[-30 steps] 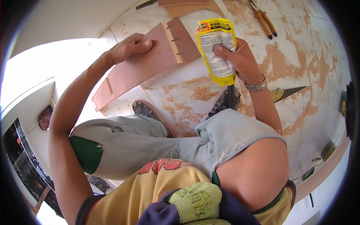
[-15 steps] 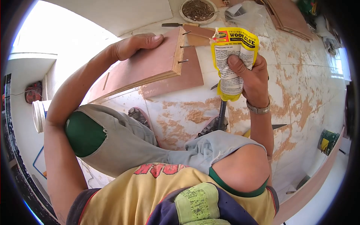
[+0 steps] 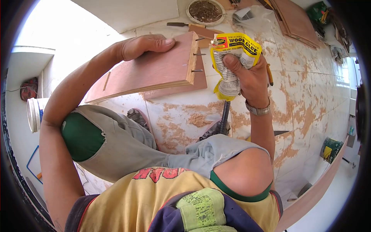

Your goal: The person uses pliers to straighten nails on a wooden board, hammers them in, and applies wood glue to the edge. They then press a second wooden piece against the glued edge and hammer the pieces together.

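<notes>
My left hand [image 3: 148, 46] is closed over the far edge of a reddish plywood board [image 3: 154, 71], its thumb lying on the upper face. Several nails [image 3: 198, 54] stick out of the board's right end, which faces the glue. In my right hand [image 3: 249, 77] is a crumpled yellow-and-white wood glue pouch [image 3: 228, 73], my thumb pressed into its front. The pouch's torn top corner points toward the nails, a little apart from them. Below the pouch a dark ribbed handle [image 3: 225, 116] shows; its upper part is hidden. A short yellow-brown piece [image 3: 270, 75] shows beside my right fingers.
Sawdust [image 3: 199, 120] lies over the tiled floor. Another plywood piece [image 3: 177, 92] is under the board. A chisel [image 3: 177, 24] and a round bowl of nails [image 3: 205, 11] are beyond it. Plywood sheets [image 3: 295, 23] lie at upper right, a white bucket [image 3: 34, 114] at left.
The board and my left hand have shifted slightly right in view. My right hand has moved the glue pouch left and tilted it, bringing its top corner closer to the nailed end.
</notes>
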The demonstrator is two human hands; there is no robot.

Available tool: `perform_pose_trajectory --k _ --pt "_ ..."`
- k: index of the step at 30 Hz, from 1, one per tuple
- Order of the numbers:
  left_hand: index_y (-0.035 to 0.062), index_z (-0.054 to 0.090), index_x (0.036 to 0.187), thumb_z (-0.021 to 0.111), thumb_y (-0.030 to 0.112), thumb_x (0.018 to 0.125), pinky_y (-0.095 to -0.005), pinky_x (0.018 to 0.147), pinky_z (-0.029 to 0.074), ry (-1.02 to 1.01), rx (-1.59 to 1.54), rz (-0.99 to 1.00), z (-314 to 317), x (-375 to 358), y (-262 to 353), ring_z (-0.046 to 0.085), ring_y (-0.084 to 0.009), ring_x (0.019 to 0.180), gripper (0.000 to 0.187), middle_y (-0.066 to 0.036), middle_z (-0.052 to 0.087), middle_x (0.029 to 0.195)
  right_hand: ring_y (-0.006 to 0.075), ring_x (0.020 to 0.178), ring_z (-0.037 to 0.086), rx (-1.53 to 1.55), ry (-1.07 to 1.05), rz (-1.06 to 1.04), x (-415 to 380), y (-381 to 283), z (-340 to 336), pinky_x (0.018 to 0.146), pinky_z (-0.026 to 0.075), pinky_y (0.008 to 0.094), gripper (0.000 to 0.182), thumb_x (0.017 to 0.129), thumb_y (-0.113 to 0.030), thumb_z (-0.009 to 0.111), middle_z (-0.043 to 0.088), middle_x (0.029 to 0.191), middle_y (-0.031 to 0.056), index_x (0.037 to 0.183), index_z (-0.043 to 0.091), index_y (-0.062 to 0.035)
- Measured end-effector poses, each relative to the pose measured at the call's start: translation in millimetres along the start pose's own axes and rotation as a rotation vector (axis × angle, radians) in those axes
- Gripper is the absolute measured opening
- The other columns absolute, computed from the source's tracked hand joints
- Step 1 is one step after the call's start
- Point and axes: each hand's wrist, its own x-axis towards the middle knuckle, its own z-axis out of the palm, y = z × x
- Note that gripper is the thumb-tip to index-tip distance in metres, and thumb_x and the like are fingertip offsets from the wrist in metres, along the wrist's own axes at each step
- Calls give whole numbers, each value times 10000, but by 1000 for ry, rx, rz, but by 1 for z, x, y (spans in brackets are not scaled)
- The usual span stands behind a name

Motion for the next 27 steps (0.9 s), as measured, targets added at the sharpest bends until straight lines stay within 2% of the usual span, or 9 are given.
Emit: perform_pose_trajectory --k 9,15,18,21,27 --pt "77 640 1108 445 667 1022 -265 829 426 6 10 20 4 -4 7 520 -73 890 628 14 584 962 67 811 671 -100 -12 -44 5 -3 9 708 543 239 241 929 -116 773 776 960 59 1139 756 2" --pt "78 640 1104 437 678 1018 -258 814 425 42 15 -3 5 -5 8 521 -75 874 639 15 584 949 64 760 669 -182 88 -84 5 1 9 666 541 239 237 927 -127 779 778 891 61 1133 763 -9" --pt "81 640 1093 435 664 1025 -259 811 425 12 -2 25 4 -3 5 516 -75 867 622 19 578 943 70 726 670 -96 114 -63 9 5 5 646 539 239 226 925 -135 785 775 849 58 1113 772 -11" --pt "80 640 1080 448 653 1024 -260 818 422 -3 -42 -22 4 -4 3 507 -75 869 607 24 568 939 79 739 676 -88 35 -35 16 11 0 657 538 232 213 930 -135 780 779 899 62 1099 773 -5" --pt "74 641 1070 472 666 1007 -256 820 406 -8 -59 -18 5 -5 3 494 -75 879 619 27 555 937 79 807 666 -165 -74 -85 24 11 6 708 533 240 292 927 -124 775 773 979 53 1193 742 -9"
